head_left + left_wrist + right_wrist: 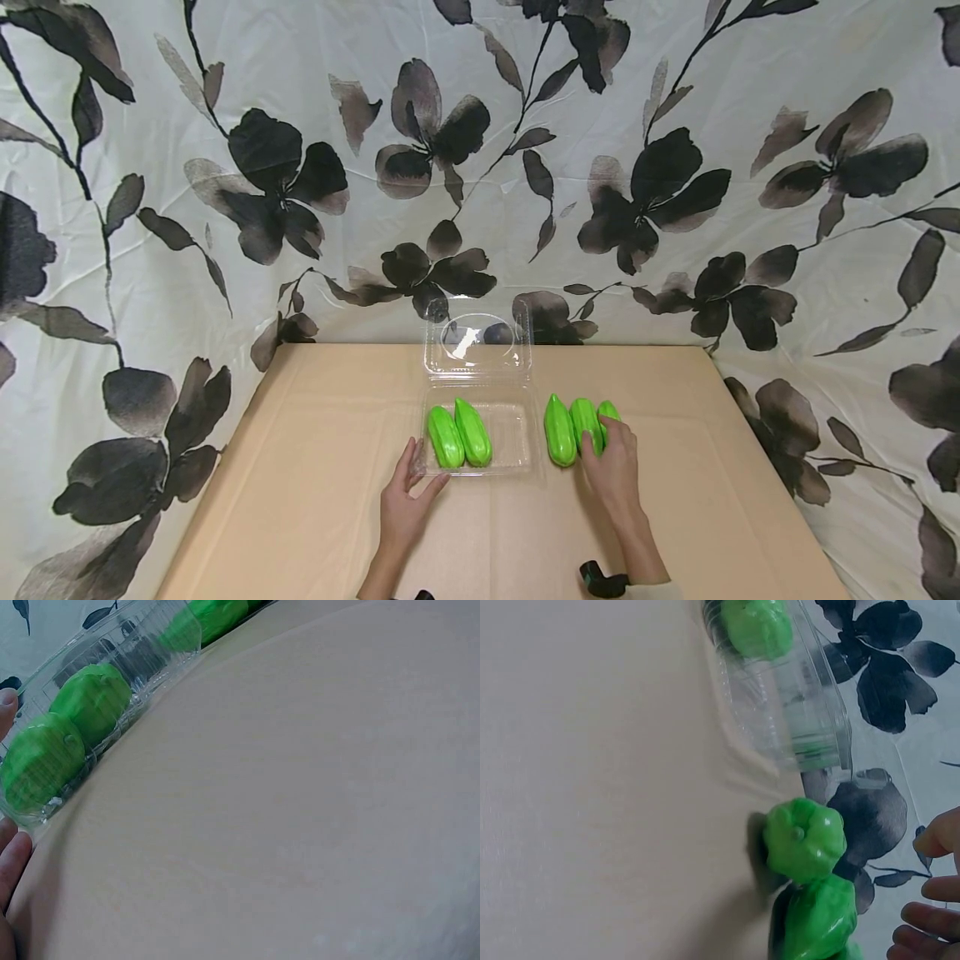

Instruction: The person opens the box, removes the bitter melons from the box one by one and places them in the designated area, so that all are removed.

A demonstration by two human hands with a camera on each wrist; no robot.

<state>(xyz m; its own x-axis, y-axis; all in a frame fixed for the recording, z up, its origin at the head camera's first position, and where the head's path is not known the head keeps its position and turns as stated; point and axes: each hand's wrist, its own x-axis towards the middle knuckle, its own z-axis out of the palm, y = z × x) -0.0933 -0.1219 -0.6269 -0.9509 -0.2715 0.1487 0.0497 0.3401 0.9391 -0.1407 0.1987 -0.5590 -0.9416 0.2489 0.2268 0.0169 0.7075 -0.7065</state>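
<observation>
A clear plastic clamshell container [513, 468] lies with its lid [480, 367] raised at the back. Two long, glossy green vegetables [472, 432], ridged and pointed at the far end, lie side by side in its left half. My left hand [405, 504] holds the container's front left corner between thumb and fingers. Right of the container, three more such vegetables [559, 430] lie in a row on the table. Over the two rightmost is my right hand [617, 467], thumb and fingers spread. The right wrist view shows space between these fingers [930, 919] and the vegetables.
A light tan table [322, 500] carries everything. Behind it and along its sides hangs a white cloth [525, 208] printed with dark flowers. A black strap device [602, 581] sits at the right wrist.
</observation>
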